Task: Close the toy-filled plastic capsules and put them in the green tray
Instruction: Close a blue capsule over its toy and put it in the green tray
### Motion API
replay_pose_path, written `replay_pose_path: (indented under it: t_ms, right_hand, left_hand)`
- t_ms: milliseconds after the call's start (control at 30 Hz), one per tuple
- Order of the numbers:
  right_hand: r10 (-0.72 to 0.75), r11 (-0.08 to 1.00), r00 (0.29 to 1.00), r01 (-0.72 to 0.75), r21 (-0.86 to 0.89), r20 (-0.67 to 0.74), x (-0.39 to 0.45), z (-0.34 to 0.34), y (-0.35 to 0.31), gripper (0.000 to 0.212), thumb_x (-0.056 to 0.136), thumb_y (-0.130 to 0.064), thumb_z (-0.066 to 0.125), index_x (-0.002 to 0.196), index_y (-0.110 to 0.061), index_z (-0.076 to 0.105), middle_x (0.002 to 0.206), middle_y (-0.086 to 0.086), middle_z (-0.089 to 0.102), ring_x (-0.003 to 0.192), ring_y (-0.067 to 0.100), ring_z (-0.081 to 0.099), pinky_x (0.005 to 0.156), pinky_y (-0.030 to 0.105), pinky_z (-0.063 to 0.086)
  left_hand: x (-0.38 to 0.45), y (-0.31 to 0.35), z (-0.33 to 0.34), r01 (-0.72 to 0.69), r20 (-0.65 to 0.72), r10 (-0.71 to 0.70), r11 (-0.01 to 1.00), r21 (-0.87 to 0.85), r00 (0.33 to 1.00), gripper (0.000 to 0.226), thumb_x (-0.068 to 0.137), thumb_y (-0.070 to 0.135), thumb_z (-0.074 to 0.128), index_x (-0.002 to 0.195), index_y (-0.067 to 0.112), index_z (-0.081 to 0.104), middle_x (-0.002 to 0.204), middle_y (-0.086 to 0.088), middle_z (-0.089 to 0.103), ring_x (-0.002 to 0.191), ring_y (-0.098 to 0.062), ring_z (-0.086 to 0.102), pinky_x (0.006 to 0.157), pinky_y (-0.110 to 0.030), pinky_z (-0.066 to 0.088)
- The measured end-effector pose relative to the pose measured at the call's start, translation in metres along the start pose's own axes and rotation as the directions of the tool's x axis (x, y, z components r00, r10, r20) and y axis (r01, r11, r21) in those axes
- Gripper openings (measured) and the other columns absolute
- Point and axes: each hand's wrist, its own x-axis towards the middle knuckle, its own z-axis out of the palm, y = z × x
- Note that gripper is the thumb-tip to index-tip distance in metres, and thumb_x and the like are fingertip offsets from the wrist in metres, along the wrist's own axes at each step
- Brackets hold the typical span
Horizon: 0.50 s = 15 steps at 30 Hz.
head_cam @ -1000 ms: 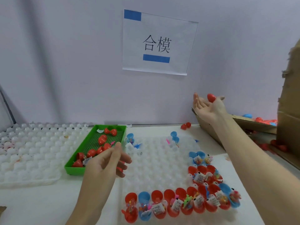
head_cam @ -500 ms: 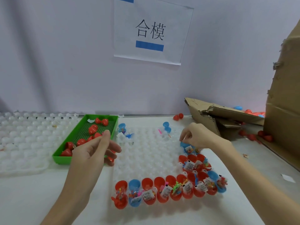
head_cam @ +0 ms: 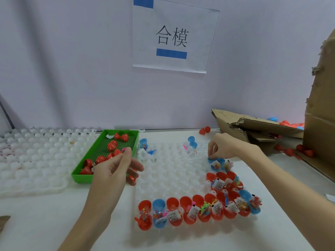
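The bench carried a white dimpled mould at centre, its pockets keeping each open capsule upright so the toy stayed inside. A second mould lay to the left, seemingly unused. Torn cardboard sat at the right, with loose red and blue shells spilled behind it. The green tray stood between the two moulds, near the left hand, likely so closed capsules could be dropped in quickly; several red ones already lay in it.

Filled capsules, red and blue, lined the near row and right columns of the centre mould. The right hand was curled down over the blue capsule at the top of the right column, fingertips pinching at its rim, probably to lift it or fold its lid shut. The left hand hovered by the tray's near corner with fingers loosely curled; something red showed beneath them, but whether it was held or merely lay behind could not be told.

The capsule under the right fingers was mostly hidden. The toys were too small to identify.
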Motion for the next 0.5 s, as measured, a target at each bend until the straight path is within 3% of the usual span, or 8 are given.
replay_pose_path:
  t_ms: [133, 267, 400, 500]
  right_hand:
    - [0.001, 1.000, 0.999, -0.001, -0.002, -0.036, -0.001, -0.019, -0.006, 0.007, 0.088, -0.024, 0.079, 0.094, -0.021, 0.079, 0.084, -0.012, 0.071, 0.078, 0.004, 0.066, 0.069, 0.017, 0.050]
    - [-0.058, 0.997, 0.996, 0.061, 0.045, -0.070, -0.012, -0.032, -0.035, 0.012, 0.090, -0.030, 0.077, 0.097, -0.021, 0.081, 0.082, -0.015, 0.072, 0.076, 0.004, 0.065, 0.071, 0.019, 0.049]
    - [-0.138, 0.970, 0.982, 0.160, 0.180, -0.128, -0.034, -0.015, -0.087, 0.008, 0.088, -0.035, 0.076, 0.084, -0.028, 0.078, 0.080, -0.012, 0.074, 0.073, 0.005, 0.064, 0.064, 0.022, 0.049]
    - [-0.170, 0.922, 0.981, 0.192, 0.338, -0.094, -0.044, 0.012, -0.123, 0.009, 0.090, -0.030, 0.074, 0.083, -0.025, 0.076, 0.080, -0.010, 0.072, 0.071, 0.006, 0.061, 0.059, 0.020, 0.046]
  left_hand:
    - [-0.001, -0.001, -0.002, 0.036, 0.084, -0.034, 0.999, -0.014, 0.996, 0.037, 0.099, 0.038, 0.061, 0.074, 0.018, 0.079, 0.081, -0.005, 0.077, 0.067, -0.014, 0.068, 0.059, -0.021, 0.056]
    - [-0.006, -0.003, 0.002, -0.049, 0.211, 0.021, 0.991, 0.128, 0.977, 0.009, 0.091, 0.028, 0.077, 0.087, 0.036, 0.077, 0.091, 0.006, 0.077, 0.078, -0.011, 0.072, 0.064, -0.021, 0.059]
    - [-0.013, -0.007, 0.011, -0.062, 0.366, -0.015, 0.978, 0.199, 0.931, 0.049, 0.071, 0.045, 0.089, 0.114, 0.050, 0.065, 0.109, 0.027, 0.063, 0.099, -0.004, 0.070, 0.081, -0.025, 0.062]
    - [-0.016, -0.010, 0.017, -0.090, 0.335, 0.022, 0.978, 0.188, 0.942, 0.044, 0.079, 0.029, 0.090, 0.110, 0.047, 0.064, 0.107, 0.026, 0.063, 0.097, -0.008, 0.072, 0.081, -0.027, 0.062]
